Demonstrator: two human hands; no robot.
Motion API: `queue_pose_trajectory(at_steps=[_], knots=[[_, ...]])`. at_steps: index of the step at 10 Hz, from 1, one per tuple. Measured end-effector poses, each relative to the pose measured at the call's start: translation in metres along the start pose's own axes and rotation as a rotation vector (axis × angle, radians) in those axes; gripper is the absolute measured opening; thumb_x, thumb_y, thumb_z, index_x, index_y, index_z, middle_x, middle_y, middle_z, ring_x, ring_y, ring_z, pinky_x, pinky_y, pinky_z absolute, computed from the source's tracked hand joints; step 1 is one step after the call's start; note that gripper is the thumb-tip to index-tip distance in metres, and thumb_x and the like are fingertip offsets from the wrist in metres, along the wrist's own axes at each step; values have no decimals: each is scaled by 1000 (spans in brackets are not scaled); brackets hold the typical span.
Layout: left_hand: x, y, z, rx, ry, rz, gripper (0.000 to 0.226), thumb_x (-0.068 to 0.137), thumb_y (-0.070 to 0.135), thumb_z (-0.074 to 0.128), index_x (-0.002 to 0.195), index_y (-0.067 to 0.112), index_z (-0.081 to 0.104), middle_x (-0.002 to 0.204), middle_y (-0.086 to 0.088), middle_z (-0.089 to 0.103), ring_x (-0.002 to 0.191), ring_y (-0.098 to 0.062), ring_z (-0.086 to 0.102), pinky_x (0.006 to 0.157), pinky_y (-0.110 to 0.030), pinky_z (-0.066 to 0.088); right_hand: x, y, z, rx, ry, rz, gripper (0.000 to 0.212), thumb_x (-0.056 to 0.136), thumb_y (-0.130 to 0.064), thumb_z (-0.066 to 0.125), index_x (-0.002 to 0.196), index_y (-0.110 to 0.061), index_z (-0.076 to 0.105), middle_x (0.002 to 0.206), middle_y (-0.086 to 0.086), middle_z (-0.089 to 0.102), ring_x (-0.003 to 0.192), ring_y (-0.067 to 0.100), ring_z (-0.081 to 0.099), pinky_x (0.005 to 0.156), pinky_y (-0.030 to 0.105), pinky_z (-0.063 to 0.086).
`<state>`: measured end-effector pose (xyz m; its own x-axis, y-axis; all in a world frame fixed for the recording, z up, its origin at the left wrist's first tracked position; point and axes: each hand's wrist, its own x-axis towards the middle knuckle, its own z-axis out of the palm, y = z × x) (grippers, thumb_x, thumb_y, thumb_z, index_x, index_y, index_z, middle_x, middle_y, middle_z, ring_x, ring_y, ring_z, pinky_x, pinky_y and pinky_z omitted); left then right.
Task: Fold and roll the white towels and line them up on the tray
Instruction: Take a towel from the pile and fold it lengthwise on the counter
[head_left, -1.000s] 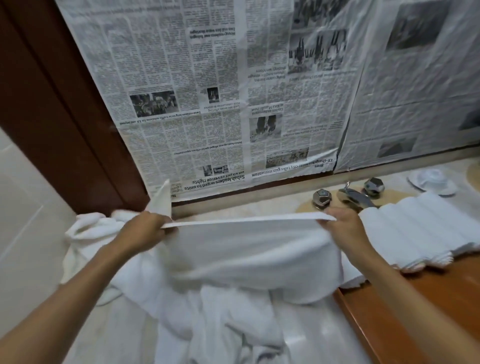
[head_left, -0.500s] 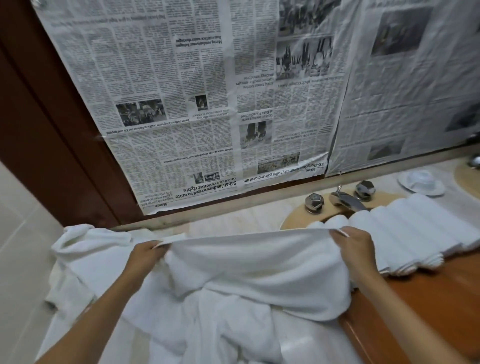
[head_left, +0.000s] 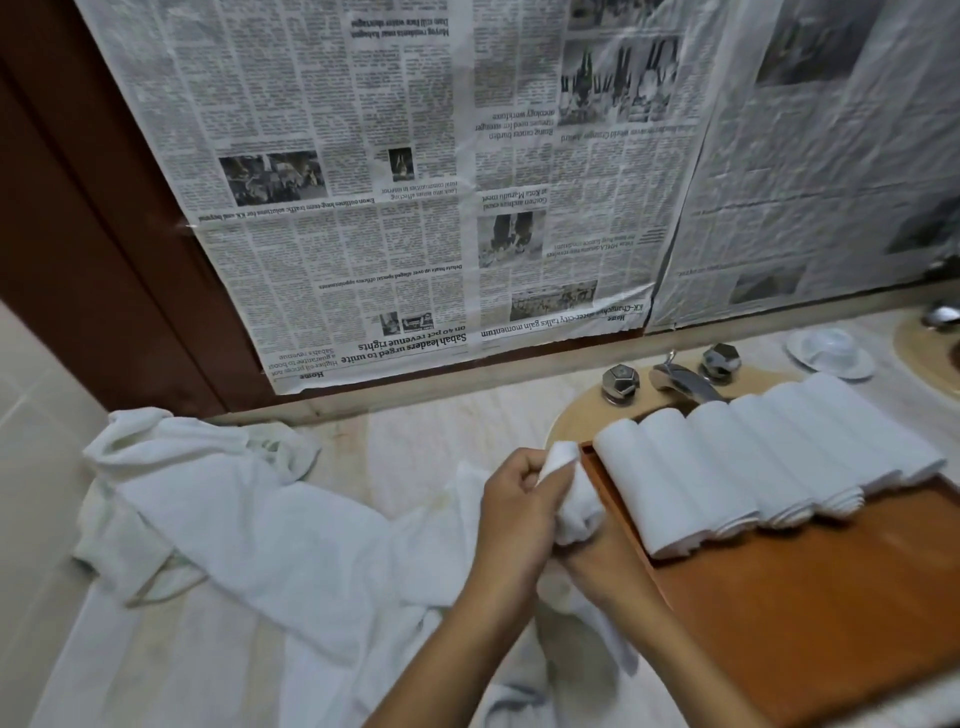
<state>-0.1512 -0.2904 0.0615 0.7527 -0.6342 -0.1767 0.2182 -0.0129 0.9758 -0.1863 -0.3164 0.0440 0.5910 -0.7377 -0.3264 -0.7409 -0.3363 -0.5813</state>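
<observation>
Overhead, upside down on the newspaper (head_left: 395, 208) pasted across the wall: "Sabah leaders urged to unite", "on 40 pct revenue rights", and "Home" at the lower corner. Smaller print too blurred to read.

Below, on the pale counter (head_left: 405, 441): chrome faucet (head_left: 680, 379) between two faceted knobs (head_left: 620, 382), just behind the wooden tray (head_left: 831, 597); small white dish (head_left: 831, 353) further right; heap of loose towels (head_left: 249, 509) sprawled to the left.

Gripping a partly rolled white towel (head_left: 571, 499) with both hands: left hand (head_left: 514, 514) curled round its far part, right hand (head_left: 608, 566) clasping the near end from beneath. Held just at the tray's left edge, beside the first of the rolled towels (head_left: 753, 457) lined up side by side across the tray's far half. Long axis running near to far, roughly parallel to those rolls, with a loose tail drooping under the wrists. Touching the neighbouring roll or not, cannot tell.
</observation>
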Motion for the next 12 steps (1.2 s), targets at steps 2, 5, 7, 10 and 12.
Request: queue_pose_trajectory(at_steps=[2,5,7,10,12], knots=[[-28,-79,-89,543,5,162,33,72,48,76,101,35,66,106,24,67,104,3,57,87,-20,44,9,86,-5,824,106,-114,25,77,-22,80,98,-18,66,92,-4,70,84,8,67,73,22,54],[-43,-154,-124,1318,41,-265,125,52,93,43,152,38,-5,163,3,-3,148,-30,6,114,-47,22,16,100,10,74,659,-344,49,70,-4,52,116,-11,68,87,12,72,69,33,64,54,29,41],[-22,-158,-146,1451,27,-212,95,73,81,52,149,33,21,138,7,45,127,-22,39,92,-36,42,40,140,85,-247,344,-250,64,66,-9,59,128,-24,59,106,16,58,95,39,58,76,45,46],[-47,-171,-209,1377,-34,18,43,81,59,56,117,37,48,100,12,65,91,-14,65,65,-29,40,35,143,128,-400,402,-365,61,68,-37,49,128,-34,53,123,20,49,109,35,47,85,48,33],[-27,-142,-250,1127,-356,-186,37,85,52,60,109,30,44,99,8,63,90,-10,61,72,-23,43,43,146,138,-402,430,-422,74,61,-34,57,134,-34,48,124,21,49,106,38,48,83,48,37]])
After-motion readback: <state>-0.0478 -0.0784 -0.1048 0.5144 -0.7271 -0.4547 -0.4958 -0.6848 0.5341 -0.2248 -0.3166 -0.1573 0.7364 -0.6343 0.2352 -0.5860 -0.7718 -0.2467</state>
